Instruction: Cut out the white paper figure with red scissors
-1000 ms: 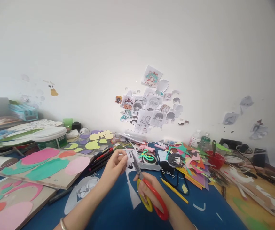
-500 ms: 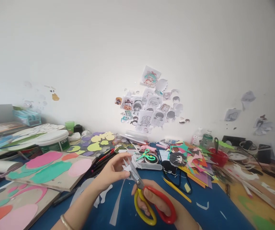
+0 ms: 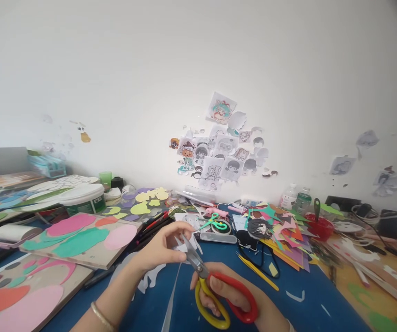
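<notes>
My left hand (image 3: 157, 246) pinches a small piece of white paper (image 3: 180, 245) between thumb and fingers. My right hand (image 3: 218, 284) is wrapped around the scissors (image 3: 243, 302), which have one red and one yellow handle. Their metal blades are parted and point up and left, at the paper beside my left fingertips. How far the blades reach into the paper is hard to see. A long narrow white paper strip (image 3: 171, 299) hangs or lies below my left hand. White paper scraps (image 3: 150, 278) lie on the blue mat (image 3: 254, 309) by my left wrist.
Boards with coloured paper shapes (image 3: 81, 242) lie on the left, near a white-lidded tub (image 3: 82, 193). Small green scissors (image 3: 215, 223) rest on a clear case. Yellow tweezers (image 3: 258, 272), coloured paper scraps (image 3: 288, 230) and a red bowl (image 3: 319, 227) are on the right.
The camera view has shifted slightly, so the background sits a little further right. The paper has turned a bit between my left fingers and the scissor blades.
</notes>
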The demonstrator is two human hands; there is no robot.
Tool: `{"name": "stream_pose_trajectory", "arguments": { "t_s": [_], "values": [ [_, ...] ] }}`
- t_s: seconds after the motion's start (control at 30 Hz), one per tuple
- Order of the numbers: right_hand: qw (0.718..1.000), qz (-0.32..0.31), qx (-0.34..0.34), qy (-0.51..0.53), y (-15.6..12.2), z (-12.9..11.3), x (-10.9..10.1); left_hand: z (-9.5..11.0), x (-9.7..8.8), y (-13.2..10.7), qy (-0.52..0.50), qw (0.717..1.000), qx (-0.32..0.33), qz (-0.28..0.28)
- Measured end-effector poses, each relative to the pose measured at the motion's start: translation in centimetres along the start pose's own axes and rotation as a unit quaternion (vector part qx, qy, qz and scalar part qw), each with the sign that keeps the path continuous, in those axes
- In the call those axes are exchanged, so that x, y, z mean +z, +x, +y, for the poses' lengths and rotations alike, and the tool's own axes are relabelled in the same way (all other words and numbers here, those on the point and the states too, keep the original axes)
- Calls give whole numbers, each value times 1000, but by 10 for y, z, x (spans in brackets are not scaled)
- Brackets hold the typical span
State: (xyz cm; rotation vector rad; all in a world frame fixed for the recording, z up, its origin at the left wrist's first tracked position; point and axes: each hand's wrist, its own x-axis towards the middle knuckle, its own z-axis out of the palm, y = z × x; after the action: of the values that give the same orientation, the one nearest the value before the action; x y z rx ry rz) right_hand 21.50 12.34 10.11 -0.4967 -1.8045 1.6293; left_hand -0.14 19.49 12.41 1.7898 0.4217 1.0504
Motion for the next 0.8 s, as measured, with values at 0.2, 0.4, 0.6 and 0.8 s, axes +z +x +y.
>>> {"name": "stream_pose_trajectory", "arguments": {
  "t_s": [0.2,0.4,0.6,0.8],
  "values": [
    [999,-12,11,28,1,-2,2,-5,3,2,-80,996,21,-23],
    [999,-10,5,32,0,-4,4,-3,5,2,-137,989,-23,-51],
    [1000,-15,14,16,5,-5,4,-10,2,1,-185,979,-73,-45],
    [1000,-21,3,-18,9,-4,3,-13,1,1,-198,976,-54,-68]
  ]
}}
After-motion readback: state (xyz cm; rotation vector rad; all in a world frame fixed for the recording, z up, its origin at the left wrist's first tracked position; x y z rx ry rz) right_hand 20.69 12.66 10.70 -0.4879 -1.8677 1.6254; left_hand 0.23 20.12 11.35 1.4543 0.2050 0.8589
